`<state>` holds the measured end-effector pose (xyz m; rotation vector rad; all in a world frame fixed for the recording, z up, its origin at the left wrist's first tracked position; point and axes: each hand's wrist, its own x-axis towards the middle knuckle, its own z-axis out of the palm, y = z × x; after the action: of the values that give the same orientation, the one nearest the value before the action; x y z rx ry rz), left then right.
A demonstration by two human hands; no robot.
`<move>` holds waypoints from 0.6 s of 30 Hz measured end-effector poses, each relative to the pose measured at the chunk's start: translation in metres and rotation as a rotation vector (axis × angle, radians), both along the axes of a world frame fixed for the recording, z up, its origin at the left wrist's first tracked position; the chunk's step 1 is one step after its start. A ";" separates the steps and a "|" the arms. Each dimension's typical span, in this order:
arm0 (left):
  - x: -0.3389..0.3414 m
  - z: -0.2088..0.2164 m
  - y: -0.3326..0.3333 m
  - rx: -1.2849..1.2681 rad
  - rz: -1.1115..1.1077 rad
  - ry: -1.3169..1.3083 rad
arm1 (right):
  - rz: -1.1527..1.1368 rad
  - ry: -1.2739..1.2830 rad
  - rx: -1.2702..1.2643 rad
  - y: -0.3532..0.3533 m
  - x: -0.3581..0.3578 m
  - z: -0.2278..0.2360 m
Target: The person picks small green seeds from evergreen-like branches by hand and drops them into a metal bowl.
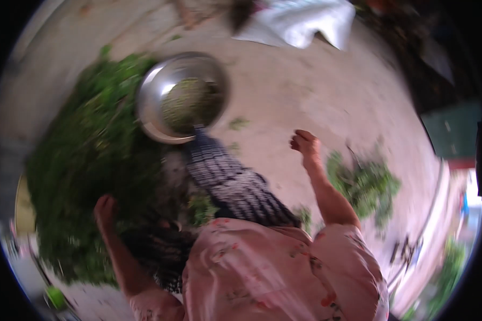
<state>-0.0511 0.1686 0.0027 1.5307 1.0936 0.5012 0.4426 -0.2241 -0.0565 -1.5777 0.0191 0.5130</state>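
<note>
My left hand [106, 208] hangs over a big heap of leafy green branches [91, 144], its fingers curled and somewhat blurred, with nothing visible in them. My right hand [305, 142] is held out over the concrete ground, fingers curled in loosely and no object showing. Ahead of me, against the heap, stands a wide metal basin [150, 101]. Small green pieces [186, 104] lie in it, too blurred to name. My leg, in dark patterned cloth [233, 179], reaches forward to the basin's near rim. Neither hand touches the basin.
A smaller bunch of leafy branches [364, 179] lies on the ground to my right. A white sheet or sack [300, 24] is at the far side. Dark clutter and a green panel [455, 128] stand at the right edge. Loose leaves [238, 123] are scattered beside the basin.
</note>
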 end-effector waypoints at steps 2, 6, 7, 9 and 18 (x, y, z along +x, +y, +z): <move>0.025 0.011 -0.006 0.135 0.203 0.077 | 0.173 -0.057 -0.037 0.040 -0.002 0.019; 0.030 0.023 -0.009 0.205 0.239 0.148 | 0.356 -0.119 0.120 0.146 -0.031 0.078; 0.027 0.027 -0.012 0.207 0.289 0.127 | 0.428 -0.114 0.159 0.175 -0.050 0.095; 0.018 0.038 -0.021 0.205 0.369 0.106 | 0.584 -0.154 0.167 0.226 -0.098 0.120; -0.010 0.054 -0.030 0.194 1.289 -0.889 | 1.167 0.050 0.222 0.384 -0.330 0.138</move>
<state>-0.0610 0.1389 0.0563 0.3862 1.1639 1.9628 0.1123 0.1603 0.0814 -1.2287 -0.9318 1.3929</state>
